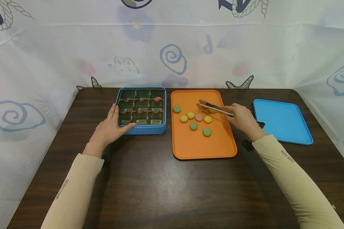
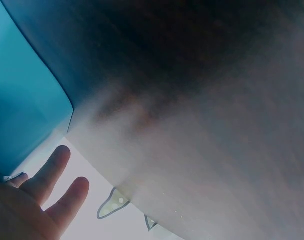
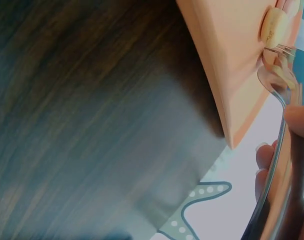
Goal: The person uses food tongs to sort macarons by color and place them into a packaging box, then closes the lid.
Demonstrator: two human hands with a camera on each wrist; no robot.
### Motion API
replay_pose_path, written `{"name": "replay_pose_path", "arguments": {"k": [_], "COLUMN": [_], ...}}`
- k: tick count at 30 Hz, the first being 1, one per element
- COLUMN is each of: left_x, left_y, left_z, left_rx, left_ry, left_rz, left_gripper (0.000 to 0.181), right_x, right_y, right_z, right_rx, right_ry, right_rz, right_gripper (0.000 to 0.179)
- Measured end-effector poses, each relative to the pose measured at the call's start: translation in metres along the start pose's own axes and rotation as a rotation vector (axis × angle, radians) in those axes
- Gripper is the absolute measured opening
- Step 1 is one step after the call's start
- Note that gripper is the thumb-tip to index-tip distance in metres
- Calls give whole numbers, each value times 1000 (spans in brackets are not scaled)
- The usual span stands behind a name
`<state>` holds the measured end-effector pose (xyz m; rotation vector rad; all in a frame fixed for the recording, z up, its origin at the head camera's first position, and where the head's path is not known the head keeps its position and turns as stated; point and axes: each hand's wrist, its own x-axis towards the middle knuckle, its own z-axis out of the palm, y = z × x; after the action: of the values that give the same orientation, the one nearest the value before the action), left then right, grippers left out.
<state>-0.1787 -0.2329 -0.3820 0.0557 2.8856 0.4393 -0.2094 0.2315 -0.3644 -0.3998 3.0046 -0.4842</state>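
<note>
My left hand [image 1: 106, 129] rests against the left side of a blue box [image 1: 146, 130], fingers straight along the wall and thumb over the front rim. The box holds a brown divided insert [image 1: 141, 107], with a pink macaron [image 1: 157, 98] in its back right compartment. In my right hand [image 1: 242, 117] I grip metal tongs [image 1: 216, 108], one end spoon-shaped and the other forked in the right wrist view. Their tips hover over the orange tray [image 1: 200, 148], close behind a pink macaron [image 1: 199, 117] and a yellow macaron [image 1: 207, 119]. Nothing shows between the tips.
Several more macarons lie on the orange tray, among them a green one [image 1: 176, 109] at the left edge and another green macaron [image 1: 207, 132] nearest me. A blue tray [image 1: 283, 121] lies on the right of the dark wooden table [image 1: 160, 190]. A patterned cloth [image 1: 103, 41] hangs behind.
</note>
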Motion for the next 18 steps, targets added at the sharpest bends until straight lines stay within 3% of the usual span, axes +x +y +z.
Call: {"name": "replay_pose_path", "arguments": {"k": [7, 18], "left_x": [1, 0], "left_y": [1, 0], "left_z": [0, 0], "left_rx": [1, -7], "left_ry": [1, -4], "left_rz": [-4, -9], "left_gripper": [115, 115], "right_x": [-1, -4], "right_y": [0, 3], "right_z": [1, 6], "right_rx": [21, 3], "right_ry": [27, 166], "right_rz": [-20, -105], "right_gripper": [36, 32]}}
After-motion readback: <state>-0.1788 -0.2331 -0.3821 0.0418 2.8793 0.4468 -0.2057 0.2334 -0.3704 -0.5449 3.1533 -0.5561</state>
